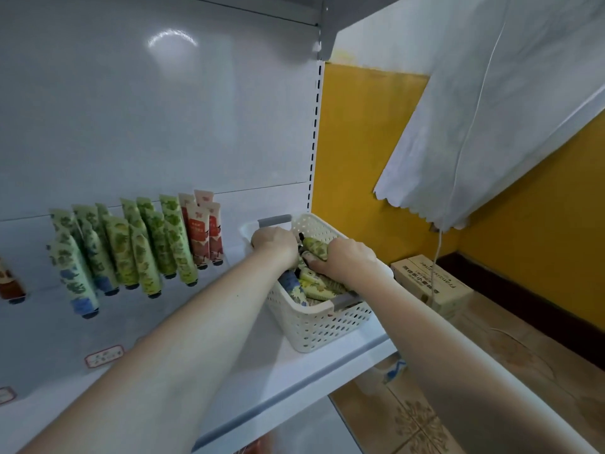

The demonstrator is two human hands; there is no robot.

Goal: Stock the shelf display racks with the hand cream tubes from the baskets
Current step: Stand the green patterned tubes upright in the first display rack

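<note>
A white perforated basket (322, 326) stands at the right end of the white shelf (278, 381) and holds several hand cream tubes (314, 285). Both my hands reach into it. My left hand (274, 242) is curled at the far rim, by the grey handle (275, 220); what it holds is hidden. My right hand (348, 258) is closed around a green patterned tube (315, 247). Rows of green, blue and red tubes (147, 244) hang on the display rack against the shelf's back panel, left of the basket.
A cardboard box (432, 283) sits on the floor to the right, by the yellow wall. A white cloth with a cord (491, 109) hangs at the upper right. Price labels (104, 355) are stuck on the shelf below the hanging tubes.
</note>
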